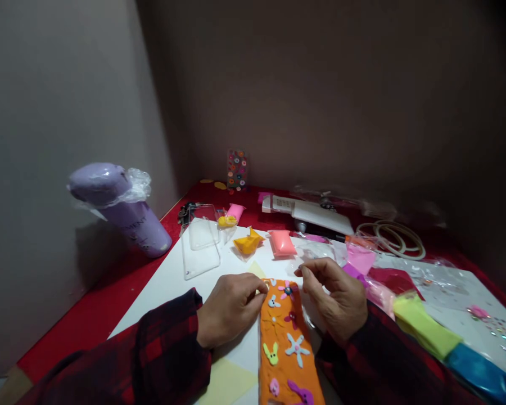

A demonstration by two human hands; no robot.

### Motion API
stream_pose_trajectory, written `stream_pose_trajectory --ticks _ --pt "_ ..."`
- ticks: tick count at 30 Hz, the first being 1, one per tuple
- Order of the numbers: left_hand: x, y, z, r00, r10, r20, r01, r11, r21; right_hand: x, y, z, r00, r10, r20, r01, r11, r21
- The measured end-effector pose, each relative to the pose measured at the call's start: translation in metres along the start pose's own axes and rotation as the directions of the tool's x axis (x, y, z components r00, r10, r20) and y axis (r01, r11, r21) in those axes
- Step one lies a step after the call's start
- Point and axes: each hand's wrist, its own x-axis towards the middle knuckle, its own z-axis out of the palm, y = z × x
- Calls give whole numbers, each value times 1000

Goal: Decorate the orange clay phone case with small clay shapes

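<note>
A phone case [289, 343] covered in orange clay lies in front of me, dotted with small clay flowers and bunny heads in white, yellow, pink and purple. My left hand [236, 306] is closed at its upper left corner, thumb and forefinger pinched on the edge there. Over the upper right side of the case hovers my right hand [335, 295], its thumb and forefinger pressed together on a tiny dark bit too small to name. The lower end of the case runs out of view.
Clear phone cases [200, 244] lie at the left. Behind are an orange-yellow clay packet [248, 243] and a coral clay packet [282, 243]. More clay packs [425, 326] and gem stickers [504, 340] spread rightward. A wrapped purple bottle [130, 216] leans left; a decorated case [236, 170] stands behind.
</note>
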Motion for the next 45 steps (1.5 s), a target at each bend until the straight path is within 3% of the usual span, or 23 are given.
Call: stream_pose_trajectory --ticks 6,19,28,45 --pt "-4 0 1 997 75 25 -77 991 106 0 0 0 1000 5 -8 -5 1000 2" --pt "-4 1 1 991 114 65 -124 971 202 1 1 0 1000 -12 16 12 1000 11" --pt "-4 -2 -2 962 218 162 -264 890 372 0 4 0 1000 -3 25 3 1000 3" --pt "0 1 -15 929 238 285 -338 859 385 2 1 -2 999 -31 21 31 999 -25"
